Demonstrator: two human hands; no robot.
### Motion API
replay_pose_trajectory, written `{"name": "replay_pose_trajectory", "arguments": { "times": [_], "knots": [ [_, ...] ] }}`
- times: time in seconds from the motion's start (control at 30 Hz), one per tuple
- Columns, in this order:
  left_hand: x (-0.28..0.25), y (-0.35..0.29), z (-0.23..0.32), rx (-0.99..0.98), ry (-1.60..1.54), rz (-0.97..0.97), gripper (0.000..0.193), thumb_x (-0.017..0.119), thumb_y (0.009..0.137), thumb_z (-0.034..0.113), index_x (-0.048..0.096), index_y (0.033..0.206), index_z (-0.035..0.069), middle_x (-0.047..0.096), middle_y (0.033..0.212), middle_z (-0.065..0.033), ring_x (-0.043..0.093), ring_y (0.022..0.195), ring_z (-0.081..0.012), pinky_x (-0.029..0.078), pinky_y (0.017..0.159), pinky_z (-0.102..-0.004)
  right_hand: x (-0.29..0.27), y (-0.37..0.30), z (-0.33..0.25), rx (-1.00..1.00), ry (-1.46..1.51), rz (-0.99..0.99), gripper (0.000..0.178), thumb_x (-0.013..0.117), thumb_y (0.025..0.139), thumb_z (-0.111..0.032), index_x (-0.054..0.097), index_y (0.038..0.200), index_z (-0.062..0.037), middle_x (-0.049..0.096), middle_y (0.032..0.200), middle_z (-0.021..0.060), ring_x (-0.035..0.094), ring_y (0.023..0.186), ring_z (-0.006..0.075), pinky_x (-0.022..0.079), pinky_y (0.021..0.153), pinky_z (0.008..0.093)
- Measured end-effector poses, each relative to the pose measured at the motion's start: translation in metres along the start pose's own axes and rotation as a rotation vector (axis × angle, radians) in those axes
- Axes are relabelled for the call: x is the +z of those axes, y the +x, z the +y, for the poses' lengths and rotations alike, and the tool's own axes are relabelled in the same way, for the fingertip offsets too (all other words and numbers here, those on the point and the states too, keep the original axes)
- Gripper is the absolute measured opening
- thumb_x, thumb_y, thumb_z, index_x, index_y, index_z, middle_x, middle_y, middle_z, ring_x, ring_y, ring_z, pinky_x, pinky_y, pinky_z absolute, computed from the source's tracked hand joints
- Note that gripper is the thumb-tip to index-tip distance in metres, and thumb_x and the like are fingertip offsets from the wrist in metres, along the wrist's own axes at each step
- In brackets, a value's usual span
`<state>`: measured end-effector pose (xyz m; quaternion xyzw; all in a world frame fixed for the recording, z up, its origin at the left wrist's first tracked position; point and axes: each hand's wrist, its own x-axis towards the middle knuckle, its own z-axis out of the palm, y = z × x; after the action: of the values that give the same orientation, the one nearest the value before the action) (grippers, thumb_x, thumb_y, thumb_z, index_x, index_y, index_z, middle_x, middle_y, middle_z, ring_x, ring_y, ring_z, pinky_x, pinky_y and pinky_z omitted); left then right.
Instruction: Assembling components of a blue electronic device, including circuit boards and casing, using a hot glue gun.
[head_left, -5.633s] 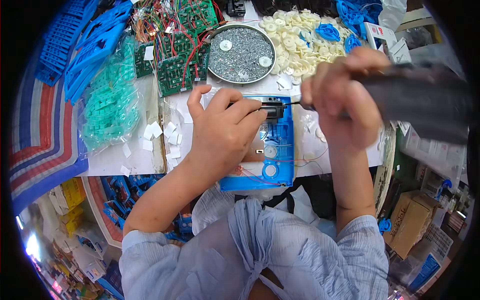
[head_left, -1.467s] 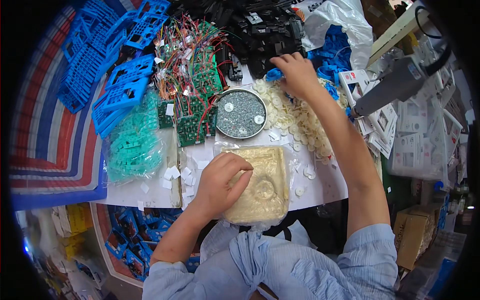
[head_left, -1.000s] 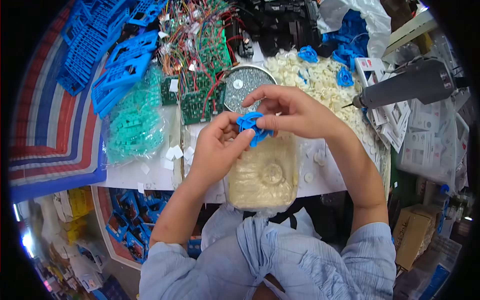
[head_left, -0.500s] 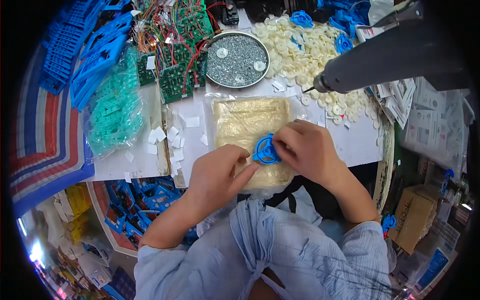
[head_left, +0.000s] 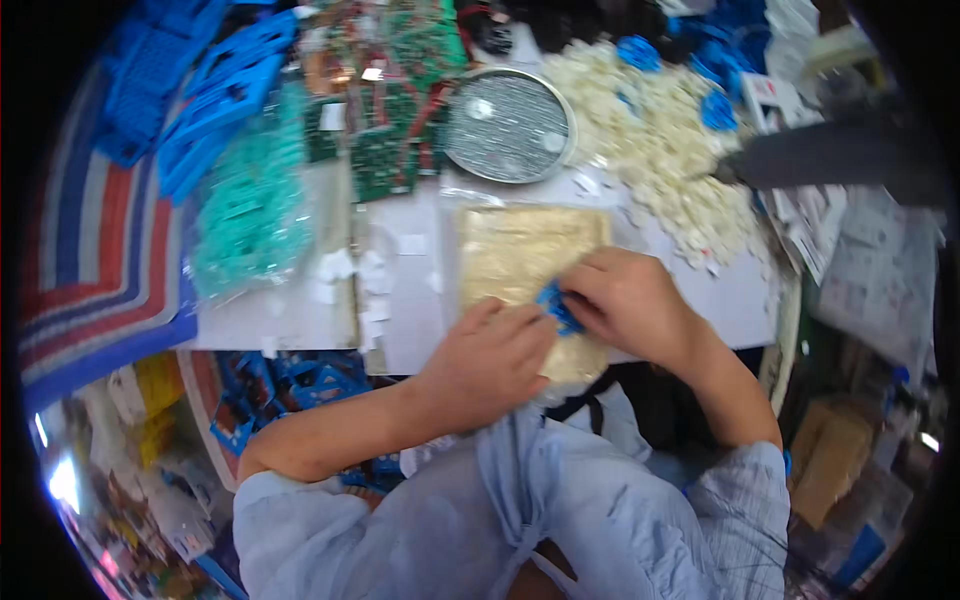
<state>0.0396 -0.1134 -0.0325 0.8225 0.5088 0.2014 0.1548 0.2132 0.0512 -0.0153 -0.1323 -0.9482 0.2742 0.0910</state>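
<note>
A blue, round, spoked plastic part (head_left: 560,310) is pinched in the fingers of my right hand (head_left: 622,300), above a flat cream-coloured pad (head_left: 535,240) in clear plastic wrap. From the left, my left hand (head_left: 490,355) reaches over the pad. Its fingertips are at the part's left edge and its thumb points right, lower down. Motion blur hides whether those fingers grip the part. Both hands cover much of the part.
Beyond the pad stand a round tray (head_left: 508,130) of small metal pieces and a heap of cream plastic discs (head_left: 660,140). A dark powered screwdriver (head_left: 820,155) juts in from the right. Green circuit boards (head_left: 385,150) and a bag of turquoise parts (head_left: 250,210) lie left.
The whole view has shifted and blurred. My left hand has moved closer to the blue part, its fingers now against the left edge. My right hand still holds the part.
</note>
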Motion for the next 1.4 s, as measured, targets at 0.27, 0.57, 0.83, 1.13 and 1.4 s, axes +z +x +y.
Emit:
{"name": "replay_pose_trajectory", "arguments": {
  "times": [0.27, 0.57, 0.83, 1.13, 1.4],
  "knots": [
    [-0.066, -0.006, -0.072, -0.087, -0.025, 0.359, 0.04, 0.075, 0.079, 0.016, 0.066, 0.118, 0.007, 0.063, 0.128, -0.014, 0.058, 0.12, -0.0349, 0.045, 0.102, -0.0499, -0.021, -0.008, 0.003, 0.195, 0.19, 0.034, 0.024, 0.075, 0.081, -0.005, 0.07, 0.105, -0.004, 0.064, 0.079, 0.0084, 0.06, 0.064, 0.0223, 0.048, 0.057, 0.0326],
    [-0.291, -0.058, -0.346, -1.213, 0.512, 0.555, 0.05, 0.074, 0.084, 0.048, 0.074, 0.1, 0.0, 0.075, 0.098, -0.0201, 0.072, 0.087, -0.0345, 0.055, 0.079, -0.0404, -0.038, -0.045, 0.005, 0.311, 0.213, 0.208, 0.02, 0.072, 0.079, 0.0, 0.072, 0.099, -0.002, 0.062, 0.076, 0.0051, 0.056, 0.062, 0.0146, 0.044, 0.056, 0.0278],
    [-0.318, -0.055, -0.424, -1.348, 0.109, 0.546, 0.034, 0.077, 0.087, 0.028, 0.074, 0.107, 0.001, 0.071, 0.077, -0.01, 0.066, 0.062, -0.0198, 0.049, 0.05, -0.0344, -0.053, -0.088, 0.012, 0.433, 0.181, 0.318, 0.018, 0.072, 0.079, 0.0, 0.072, 0.097, -0.0016, 0.061, 0.074, 0.0063, 0.055, 0.06, 0.0145, 0.044, 0.056, 0.0279],
    [-0.3, -0.033, -0.19, -0.652, -0.307, 1.149, 0.041, 0.065, 0.1, 0.021, 0.059, 0.132, -0.004, 0.065, 0.091, -0.0035, 0.061, 0.076, -0.009, 0.046, 0.06, -0.0217, -0.055, -0.083, -0.009, 0.299, 0.197, 0.406, 0.017, 0.073, 0.078, 0.001, 0.071, 0.094, 0.0005, 0.06, 0.071, 0.0061, 0.055, 0.058, 0.016, 0.042, 0.056, 0.0285],
    [-0.124, -0.018, -0.045, -0.882, -1.385, 0.719, 0.041, 0.068, 0.095, 0.017, 0.057, 0.13, 0.0, 0.063, 0.093, -0.0046, 0.059, 0.078, -0.0104, 0.048, 0.066, -0.0244, -0.033, 0.0, -0.061, -0.143, 0.421, 0.669, 0.052, 0.082, 0.079, -0.01, 0.065, 0.128, -0.0049, 0.057, 0.132, 0.0197, 0.067, 0.089, 0.0233, 0.055, 0.066, 0.033]
  ]
}}
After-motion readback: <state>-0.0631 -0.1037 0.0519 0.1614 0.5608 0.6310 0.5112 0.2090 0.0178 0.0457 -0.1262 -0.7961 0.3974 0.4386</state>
